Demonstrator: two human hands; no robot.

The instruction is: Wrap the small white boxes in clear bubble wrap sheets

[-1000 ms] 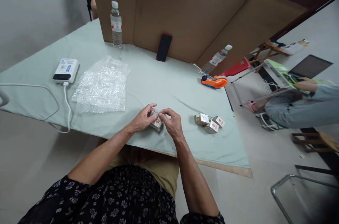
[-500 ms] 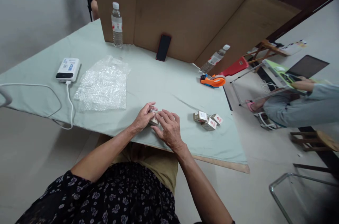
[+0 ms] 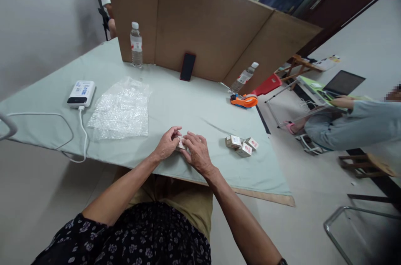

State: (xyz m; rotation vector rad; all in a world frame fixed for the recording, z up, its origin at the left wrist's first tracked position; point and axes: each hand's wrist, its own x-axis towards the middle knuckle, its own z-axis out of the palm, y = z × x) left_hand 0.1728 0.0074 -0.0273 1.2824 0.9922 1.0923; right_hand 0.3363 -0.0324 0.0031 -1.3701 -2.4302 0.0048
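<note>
In the head view, both hands meet at the near edge of the table (image 3: 200, 102), which is covered in a pale green cloth, and a small wrapped box (image 3: 181, 145) sits between them, almost hidden. The left hand (image 3: 167, 145) curls around the box's left side with its fingers bent over the top. The right hand (image 3: 197, 153) now lies flatter and lower than a second ago, when its fingertips pinched the box from above; it has come down so that the palm and fingers press over the box's right side and pin it against the cloth. So the box has gone from being lifted slightly and fiddled with to being held down on the table, which I judge to mean that the clear wrap around it is being pressed or smoothed shut rather than freshly started. Just to the right of the hands, apart from them, three small boxes (image 3: 241, 146) lie in a loose cluster, unmoved. Farther left a sheet of bubble wrap (image 3: 120, 110) lies flat, with a power bank (image 3: 80, 94) and its white cable beyond it. An orange tape dispenser (image 3: 244, 100) rests near the far right edge, two water bottles and a dark phone (image 3: 187, 66) stand against the cardboard screen (image 3: 213, 27), and another person sits off to the right at a laptop.
</note>
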